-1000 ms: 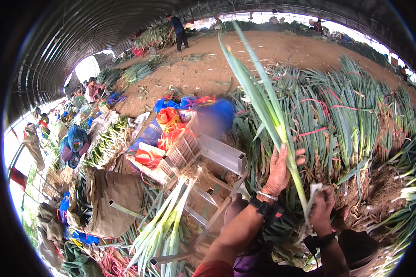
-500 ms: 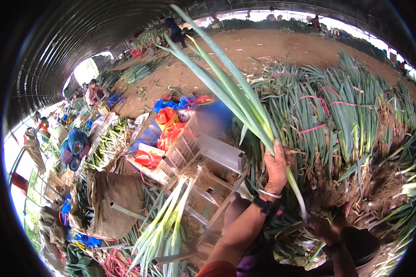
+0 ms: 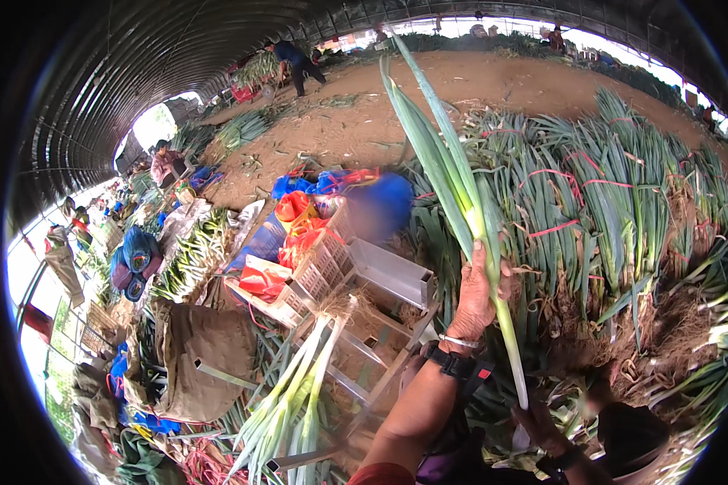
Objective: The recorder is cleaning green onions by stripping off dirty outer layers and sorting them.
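Observation:
A large green onion (image 3: 507,339) with a white stem and long green leaves slants upright in front of me. My left hand (image 3: 479,295), with a black wristwatch and a pale bracelet on its wrist, is closed around the middle of the stalk. Below, my right hand (image 3: 544,428) is in shadow at the white lower end, its fingers closed against the stem's tip. Something pale beneath those fingers is too dim to make out. To the left, a bunch of green onions (image 3: 306,392) lies with roots pointing away, across a metal frame (image 3: 388,360).
Bundles of green onions tied with pink string (image 3: 574,194) stand on the right. A plastic crate (image 3: 323,271) with red and orange bags stands ahead left, beside a brown cloth (image 3: 202,356). A bending person (image 3: 297,66) and a seated person (image 3: 167,164) are farther off on bare ground.
The held green onion has swung more upright, its leaf tips moving right. My right hand has moved slightly left and down with the stem's end. The far person has stepped into fuller view.

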`<control>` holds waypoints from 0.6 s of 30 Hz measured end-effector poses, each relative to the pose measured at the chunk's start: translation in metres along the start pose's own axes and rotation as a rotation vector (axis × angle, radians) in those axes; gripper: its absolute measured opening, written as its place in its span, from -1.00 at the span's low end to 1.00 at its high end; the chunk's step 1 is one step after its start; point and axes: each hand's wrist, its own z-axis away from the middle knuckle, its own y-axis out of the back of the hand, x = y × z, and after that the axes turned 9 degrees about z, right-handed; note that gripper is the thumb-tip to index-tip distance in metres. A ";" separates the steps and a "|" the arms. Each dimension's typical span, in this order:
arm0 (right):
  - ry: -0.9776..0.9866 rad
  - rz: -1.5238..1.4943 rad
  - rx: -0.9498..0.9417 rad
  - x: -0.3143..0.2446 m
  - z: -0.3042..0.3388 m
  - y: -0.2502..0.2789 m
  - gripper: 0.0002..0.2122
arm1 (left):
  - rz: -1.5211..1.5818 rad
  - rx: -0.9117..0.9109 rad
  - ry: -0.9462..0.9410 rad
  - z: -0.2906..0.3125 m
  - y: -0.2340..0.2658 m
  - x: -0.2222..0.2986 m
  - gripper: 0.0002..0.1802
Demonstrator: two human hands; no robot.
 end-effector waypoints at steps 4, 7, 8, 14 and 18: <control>-0.080 -0.163 0.013 -0.012 0.007 -0.008 -0.81 | -0.011 -0.032 0.005 -0.003 0.003 -0.006 -0.52; -0.050 -0.220 0.171 -0.032 -0.024 -0.015 -0.86 | -0.155 -0.003 -0.168 -0.012 0.008 -0.030 -0.66; 0.004 -0.191 0.174 -0.048 -0.039 -0.012 -0.85 | -0.097 -0.001 -0.130 -0.009 0.012 -0.032 -0.69; 0.062 -0.460 -0.074 -0.067 -0.034 0.017 -0.87 | 0.172 -0.072 0.066 -0.017 0.031 -0.013 -0.59; 0.138 -0.205 0.039 -0.042 -0.027 0.020 -0.86 | 0.320 -0.103 0.164 -0.017 0.034 -0.013 -0.58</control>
